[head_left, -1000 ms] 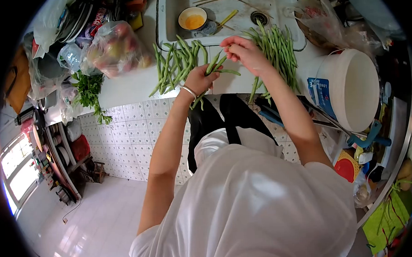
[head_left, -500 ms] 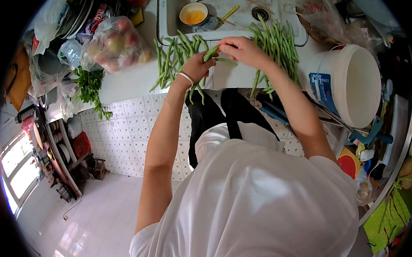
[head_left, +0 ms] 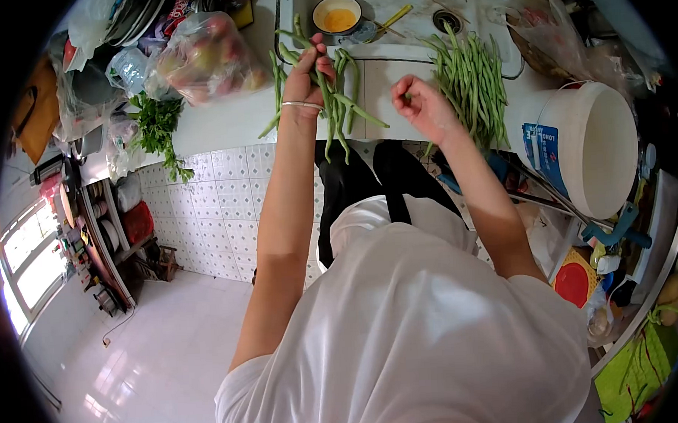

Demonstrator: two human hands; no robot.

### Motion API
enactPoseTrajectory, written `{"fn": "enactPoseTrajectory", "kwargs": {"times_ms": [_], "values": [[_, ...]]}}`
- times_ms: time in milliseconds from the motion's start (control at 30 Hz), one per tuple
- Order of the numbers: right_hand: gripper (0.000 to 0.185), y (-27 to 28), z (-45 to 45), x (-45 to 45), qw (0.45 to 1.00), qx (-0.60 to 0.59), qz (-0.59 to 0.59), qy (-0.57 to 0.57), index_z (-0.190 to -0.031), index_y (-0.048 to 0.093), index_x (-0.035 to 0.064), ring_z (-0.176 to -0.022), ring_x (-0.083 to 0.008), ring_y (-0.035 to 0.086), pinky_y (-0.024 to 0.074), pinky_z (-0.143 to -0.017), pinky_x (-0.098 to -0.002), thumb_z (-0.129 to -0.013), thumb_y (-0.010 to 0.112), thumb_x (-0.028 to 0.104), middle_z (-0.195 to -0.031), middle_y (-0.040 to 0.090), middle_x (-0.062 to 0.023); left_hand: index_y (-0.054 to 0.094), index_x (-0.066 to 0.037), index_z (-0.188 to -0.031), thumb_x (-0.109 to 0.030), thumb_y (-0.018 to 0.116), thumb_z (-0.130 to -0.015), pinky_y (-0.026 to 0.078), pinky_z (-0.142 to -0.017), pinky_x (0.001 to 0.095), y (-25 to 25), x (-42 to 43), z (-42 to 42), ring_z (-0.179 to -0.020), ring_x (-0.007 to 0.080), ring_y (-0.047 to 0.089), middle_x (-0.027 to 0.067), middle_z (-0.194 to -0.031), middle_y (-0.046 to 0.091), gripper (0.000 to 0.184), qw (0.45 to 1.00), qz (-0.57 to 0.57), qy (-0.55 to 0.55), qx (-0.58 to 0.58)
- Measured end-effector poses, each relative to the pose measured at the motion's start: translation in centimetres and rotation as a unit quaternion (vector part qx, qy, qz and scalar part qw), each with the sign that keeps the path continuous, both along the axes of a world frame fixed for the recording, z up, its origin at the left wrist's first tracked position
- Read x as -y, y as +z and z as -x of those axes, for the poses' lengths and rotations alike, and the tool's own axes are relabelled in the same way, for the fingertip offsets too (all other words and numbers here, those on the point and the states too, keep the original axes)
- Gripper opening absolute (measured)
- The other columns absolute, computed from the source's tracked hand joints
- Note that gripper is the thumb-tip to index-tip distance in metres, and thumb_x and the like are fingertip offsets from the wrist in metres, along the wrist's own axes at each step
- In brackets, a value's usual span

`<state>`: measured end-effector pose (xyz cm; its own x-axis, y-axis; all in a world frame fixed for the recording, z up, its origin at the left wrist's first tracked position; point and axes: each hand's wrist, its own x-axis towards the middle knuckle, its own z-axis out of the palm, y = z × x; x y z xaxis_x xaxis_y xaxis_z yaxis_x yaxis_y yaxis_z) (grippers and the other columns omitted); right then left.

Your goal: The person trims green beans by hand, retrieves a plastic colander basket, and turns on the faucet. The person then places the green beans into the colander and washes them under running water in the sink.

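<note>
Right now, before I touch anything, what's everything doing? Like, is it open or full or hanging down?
Left hand: curled around green beans
Right hand: fingers bent, small green bit at the fingertips, grip unclear
Bean pile on the right: loose, heaped
Bowl: in the sink, something yellow inside
White bucket: open, no lid
Fruit bag: bulging
Leafy greens: hanging over the counter edge

The left hand partly hides green beans; the top edge crops the sink.
</note>
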<state>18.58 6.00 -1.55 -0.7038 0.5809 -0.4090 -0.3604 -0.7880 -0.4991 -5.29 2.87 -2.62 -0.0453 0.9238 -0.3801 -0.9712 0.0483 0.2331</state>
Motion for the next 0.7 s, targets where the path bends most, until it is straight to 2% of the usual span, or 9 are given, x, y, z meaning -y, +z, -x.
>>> {"fn": "enactPoseTrajectory", "kwargs": {"times_ms": [233,333,400,433,500,533,600,633,700], "values": [[0.025,1.4,1.9,1.9,0.985,0.131,-0.057,0.100,-0.088,0.060,0.0035,-0.060,-0.0073,0.045,0.0320,-0.049,-0.0189,-0.087,0.052,0.027,-0.075,0.048,0.0009,0.052,-0.007,-0.111,-0.008,0.046,-0.091,0.047,-0.058,0.0191,-0.8,-0.2,0.9,-0.069,0.0098,0.051,0.0039,-0.089,0.056,0.021,0.999,-0.018,0.037,0.019],[0.025,1.4,3.0,1.7,0.959,0.201,-0.151,0.133,-0.087,0.058,0.0037,-0.059,-0.0066,0.041,0.0306,-0.050,-0.0192,-0.088,0.052,0.028,-0.072,0.047,0.0020,0.052,-0.008,-0.111,-0.007,0.047,-0.091,0.046,-0.057,0.0197,-0.5,-0.2,0.6,-0.067,0.0106,0.050,0.0040,-0.088,0.056,0.021,0.999,0.007,0.042,-0.018],[0.026,0.6,3.8,1.8,0.858,0.282,-0.402,0.151,-0.086,0.059,0.0044,-0.055,-0.0055,0.039,0.0312,-0.050,-0.0202,-0.088,0.053,0.029,-0.067,0.046,0.0034,0.052,-0.008,-0.111,-0.006,0.047,-0.090,0.045,-0.057,0.0201,-0.3,-0.4,-0.1,-0.066,0.0109,0.050,0.0041,-0.088,0.056,0.021,0.997,0.030,0.048,-0.042],[0.026,0.4,4.1,1.9,0.858,0.283,-0.401,0.151,-0.086,0.059,0.0044,-0.055,-0.0055,0.039,0.0312,-0.050,-0.0202,-0.088,0.053,0.029,-0.067,0.046,0.0034,0.051,-0.008,-0.111,-0.005,0.047,-0.090,0.044,-0.056,0.0206,-0.2,-0.5,-0.5,-0.066,0.0112,0.049,0.0043,-0.088,0.056,0.022,0.995,0.054,0.054,-0.067],[0.031,0.1,4.5,1.9,0.804,0.324,-0.475,0.148,-0.085,0.062,0.0017,-0.062,-0.0054,0.047,0.0368,-0.053,-0.0199,-0.086,0.055,0.032,-0.068,0.054,0.0001,0.051,-0.008,-0.111,-0.004,0.047,-0.090,0.044,-0.056,0.0210,-0.1,-0.5,-0.9,-0.065,0.0113,0.048,0.0044,-0.087,0.055,0.022,0.992,0.065,0.054,-0.091],[0.031,0.2,4.4,1.9,0.805,0.325,-0.474,0.148,-0.085,0.062,0.0017,-0.062,-0.0054,0.047,0.0368,-0.053,-0.0199,-0.086,0.055,0.032,-0.068,0.054,0.0001,0.050,-0.009,-0.110,-0.004,0.048,-0.089,0.043,-0.055,0.0215,-0.3,-0.4,-1.0,-0.064,0.0114,0.048,0.0045,-0.087,0.055,0.022,0.989,0.075,0.056,-0.115],[0.030,0.4,3.9,1.7,0.912,0.253,-0.272,0.174,-0.084,0.061,0.0022,-0.057,-0.0062,0.045,0.0342,-0.050,-0.0202,-0.087,0.053,0.030,-0.066,0.052,0.0016,0.050,-0.009,-0.109,-0.003,0.048,-0.089,0.043,-0.055,0.0217,-0.8,-0.3,-1.2,-0.064,0.0113,0.048,0.0045,-0.086,0.055,0.021,0.991,0.079,0.053,-0.098],[0.030,0.2,3.4,1.8,0.912,0.255,-0.270,0.173,-0.084,0.061,0.0022,-0.057,-0.0062,0.045,0.0342,-0.050,-0.0202,-0.087,0.053,0.030,-0.066,0.052,0.0016,0.049,-0.009,-0.109,-0.002,0.048,-0.089,0.042,-0.054,0.0218,-1.2,-0.4,-1.3,-0.063,0.0113,0.047,0.0045,-0.084,0.054,0.021,0.992,0.080,0.054,-0.082],[0.028,-0.5,2.3,2.1,0.972,0.158,-0.057,0.164,-0.083,0.059,0.0062,-0.053,-0.0064,0.038,0.0291,-0.049,-0.0198,-0.091,0.045,0.029,-0.063,0.044,0.0037,0.049,-0.009,-0.107,-0.001,0.048,-0.089,0.042,-0.053,0.0214,-2.0,-0.5,-1.9,-0.062,0.0111,0.047,0.0045,-0.082,0.053,0.020,0.992,0.084,0.054,-0.079]]}}
